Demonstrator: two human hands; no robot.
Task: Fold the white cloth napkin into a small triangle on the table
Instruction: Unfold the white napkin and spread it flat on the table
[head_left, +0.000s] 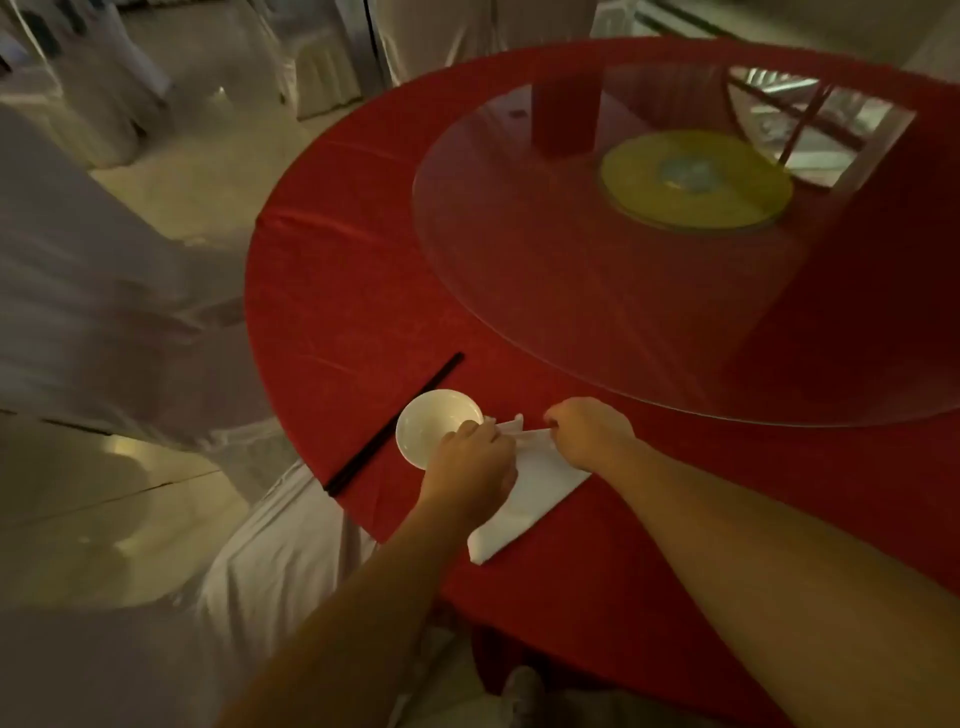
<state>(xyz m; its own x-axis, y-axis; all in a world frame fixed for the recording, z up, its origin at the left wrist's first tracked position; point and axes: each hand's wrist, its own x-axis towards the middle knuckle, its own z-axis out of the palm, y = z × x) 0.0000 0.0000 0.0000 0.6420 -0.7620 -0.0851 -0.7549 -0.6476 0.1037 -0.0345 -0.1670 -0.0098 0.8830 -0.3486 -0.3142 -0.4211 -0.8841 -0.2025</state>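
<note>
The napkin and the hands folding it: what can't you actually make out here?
All from the head view:
- The white napkin's far tip: covered by the left hand and right hand, so each grip is unclear.
- Near rim of the white bowl: behind the left hand.
- Black chopsticks: too dim to count.
- Napkin fold layers: lost in dim light and blur.

A white cloth napkin (524, 499) is laid on the red tablecloth (332, 291) near the table's edge, folded into a long tapering shape. Its far end is pinched from both sides — by the left hand (470, 470) and by the right hand (589, 434), and a thin strip of cloth is stretched between them. Just beside the left hand a white bowl (434, 426) is set, with black chopsticks (395, 423) to its left. Farther in, a glass turntable (675, 260) is seen — a yellow disc (696, 179) beneath it.
</note>
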